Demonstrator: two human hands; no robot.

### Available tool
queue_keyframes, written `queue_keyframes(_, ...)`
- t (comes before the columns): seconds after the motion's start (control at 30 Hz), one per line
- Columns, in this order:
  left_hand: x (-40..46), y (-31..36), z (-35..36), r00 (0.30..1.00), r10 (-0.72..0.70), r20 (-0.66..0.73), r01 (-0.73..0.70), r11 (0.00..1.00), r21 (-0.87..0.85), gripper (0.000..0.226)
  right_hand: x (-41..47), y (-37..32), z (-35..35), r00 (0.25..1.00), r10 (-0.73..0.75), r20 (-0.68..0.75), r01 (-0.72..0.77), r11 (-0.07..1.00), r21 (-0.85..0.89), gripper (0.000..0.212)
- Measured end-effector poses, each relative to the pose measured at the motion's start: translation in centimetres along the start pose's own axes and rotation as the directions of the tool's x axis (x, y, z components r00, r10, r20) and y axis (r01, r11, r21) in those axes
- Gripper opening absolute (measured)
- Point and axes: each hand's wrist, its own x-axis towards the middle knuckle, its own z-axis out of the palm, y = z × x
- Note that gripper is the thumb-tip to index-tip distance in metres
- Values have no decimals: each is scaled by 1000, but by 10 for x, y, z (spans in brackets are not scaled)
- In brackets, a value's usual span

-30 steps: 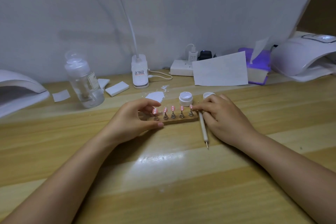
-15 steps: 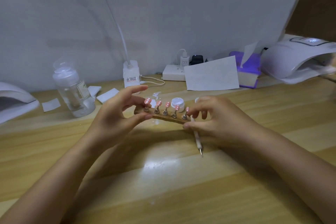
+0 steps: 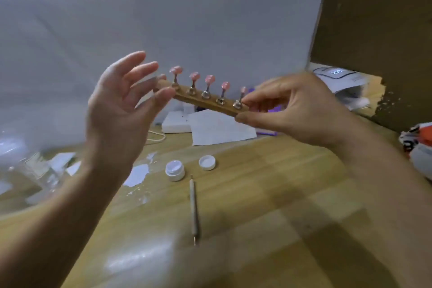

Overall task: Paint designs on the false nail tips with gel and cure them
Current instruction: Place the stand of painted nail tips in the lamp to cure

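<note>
No legible text; only blurred digits on the nail lamp (image 3: 336, 72) display.

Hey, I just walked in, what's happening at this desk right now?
A person holds a wooden nail stand with five pink false nail tips up in the air. The right hand pinches its right end; the left hand is open at the other end. The dotting tool, an open gel jar and its lid lie on the table.

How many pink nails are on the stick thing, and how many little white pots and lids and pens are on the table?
Pink nail tips on the wooden holder: 5
White gel pot: 1
White lid: 1
Dotting pen: 1
Total: 8
</note>
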Motion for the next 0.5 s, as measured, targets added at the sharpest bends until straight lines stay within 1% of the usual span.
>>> queue_keyframes(0.1, 14, -8, 62, 992, -97, -83, 85, 987, -136, 39, -5, 24, -36, 976, 129, -176, -134, 991, -15, 18)
queue_keyframes(0.17, 13, -18, 108, 973, -204, -111, 179, 963, -199, 24, -14, 43, -60, 923, 226, -311, -256, 965, -59, 13)
queue_keyframes(0.23, 7, -29, 152, 947, -307, -92, 276, 926, -258, 5, -26, 61, -80, 845, 334, -418, -413, 904, -113, 10)
queue_keyframes(0.3, -3, -43, 188, 936, -347, -65, 329, 924, -195, 18, -37, 79, -92, 748, 455, -484, -575, 808, -128, 16)
queue_keyframes(0.37, -14, -55, 217, 917, -399, -14, 392, 905, -162, 25, -44, 95, -94, 654, 556, -513, -697, 707, -122, 24)
queue_keyframes(0.43, -22, -66, 240, 892, -448, 54, 451, 878, -163, 27, -47, 111, -89, 604, 601, -524, -757, 639, -140, 26)
queue_keyframes(0.5, -24, -75, 256, 869, -483, 103, 494, 852, -172, 27, -48, 124, -81, 574, 602, -556, -781, 606, -150, 26)
